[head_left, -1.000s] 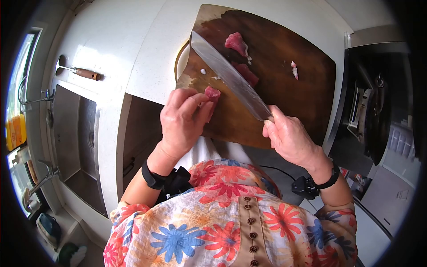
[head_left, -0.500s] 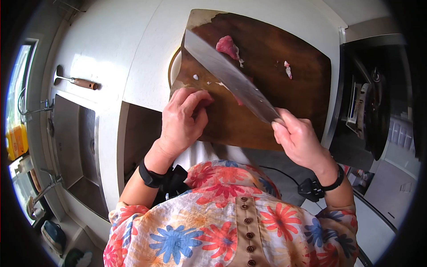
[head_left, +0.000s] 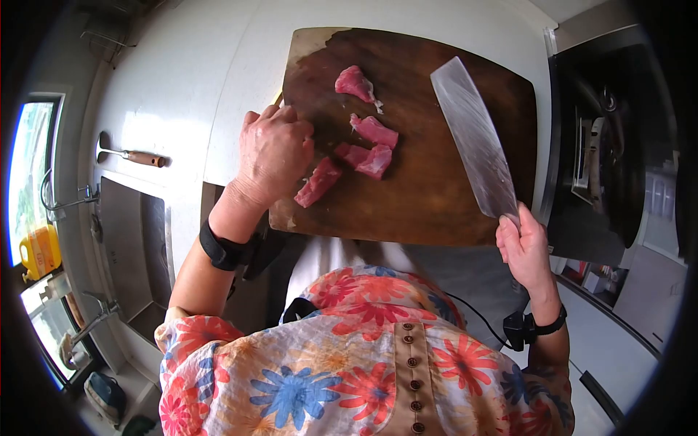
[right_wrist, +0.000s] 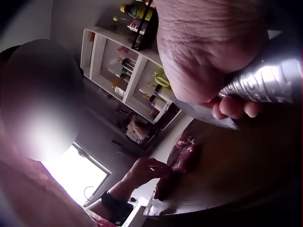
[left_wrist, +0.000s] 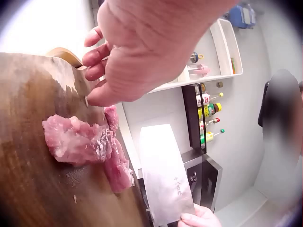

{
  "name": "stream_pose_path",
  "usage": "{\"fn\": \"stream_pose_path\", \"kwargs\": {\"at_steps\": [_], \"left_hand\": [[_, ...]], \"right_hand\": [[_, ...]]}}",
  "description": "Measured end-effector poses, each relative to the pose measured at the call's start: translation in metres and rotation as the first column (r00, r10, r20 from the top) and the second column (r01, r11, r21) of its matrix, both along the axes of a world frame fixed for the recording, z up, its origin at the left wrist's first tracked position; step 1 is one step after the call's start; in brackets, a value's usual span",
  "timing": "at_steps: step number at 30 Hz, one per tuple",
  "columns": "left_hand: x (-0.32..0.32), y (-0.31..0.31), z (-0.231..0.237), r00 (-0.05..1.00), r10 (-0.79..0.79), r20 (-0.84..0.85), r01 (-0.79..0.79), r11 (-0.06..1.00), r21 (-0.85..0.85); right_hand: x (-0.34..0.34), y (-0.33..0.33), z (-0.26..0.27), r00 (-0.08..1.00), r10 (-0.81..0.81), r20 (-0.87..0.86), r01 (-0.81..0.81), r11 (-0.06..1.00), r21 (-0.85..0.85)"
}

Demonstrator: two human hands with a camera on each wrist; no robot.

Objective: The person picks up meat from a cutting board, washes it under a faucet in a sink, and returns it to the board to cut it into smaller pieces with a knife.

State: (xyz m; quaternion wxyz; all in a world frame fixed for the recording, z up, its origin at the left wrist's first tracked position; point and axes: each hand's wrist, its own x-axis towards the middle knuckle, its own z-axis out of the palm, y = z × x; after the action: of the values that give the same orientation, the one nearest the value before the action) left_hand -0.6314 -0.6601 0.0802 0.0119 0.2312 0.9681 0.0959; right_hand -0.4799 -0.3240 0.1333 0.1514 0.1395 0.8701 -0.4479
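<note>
My right hand (head_left: 525, 251) grips the metal handle of a broad cleaver (head_left: 476, 138), its blade over the right part of the wooden board (head_left: 429, 196). Around the handle the right hand's fingers (right_wrist: 232, 108) are curled in the right wrist view. My left hand (head_left: 275, 152) is over the board's left edge, beside a strip of raw meat (head_left: 318, 182). In the left wrist view the left hand (left_wrist: 137, 52) has loosely bent fingers, apart from the thumb, whose tip is near a small pale scrap. More meat pieces (head_left: 375, 131) lie at mid-board, with another (head_left: 355, 83) farther back.
On the white counter (head_left: 182, 87) to the left lies a wooden-handled utensil (head_left: 145, 158). A sink (head_left: 131, 240) is at the left, with a yellow container (head_left: 42, 251) beyond it. A dark stove area (head_left: 596, 160) borders the board's right side.
The cleaver has swung right, away from the meat. My left hand has let go of the meat strip and moved left and away from the body. The strip now shows fully on the board.
</note>
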Motion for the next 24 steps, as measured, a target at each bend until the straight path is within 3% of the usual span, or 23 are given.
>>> {"fn": "stream_pose_path", "kwargs": {"at_steps": [7, 9, 18, 24], "left_hand": [[-0.008, -0.002, 0.000, 0.998, -0.032, 0.053, 0.037, 0.996, -0.087], [-0.007, -0.006, 0.001, 1.000, -0.021, 0.014, 0.020, 0.999, 0.039], [-0.016, -0.006, -0.002, 0.995, -0.032, 0.093, 0.034, 0.999, -0.017], [-0.014, -0.001, -0.003, 0.998, -0.047, 0.044, 0.050, 0.997, -0.060]], "right_hand": [[0.017, 0.011, -0.001, 0.995, -0.096, -0.002, 0.095, 0.993, -0.063], [0.022, 0.014, -0.004, 0.994, -0.105, -0.011, 0.104, 0.992, -0.073], [0.032, 0.021, -0.008, 0.994, -0.107, 0.005, 0.107, 0.991, -0.078], [0.041, 0.024, -0.010, 0.992, -0.123, -0.004, 0.122, 0.990, -0.070]]}}
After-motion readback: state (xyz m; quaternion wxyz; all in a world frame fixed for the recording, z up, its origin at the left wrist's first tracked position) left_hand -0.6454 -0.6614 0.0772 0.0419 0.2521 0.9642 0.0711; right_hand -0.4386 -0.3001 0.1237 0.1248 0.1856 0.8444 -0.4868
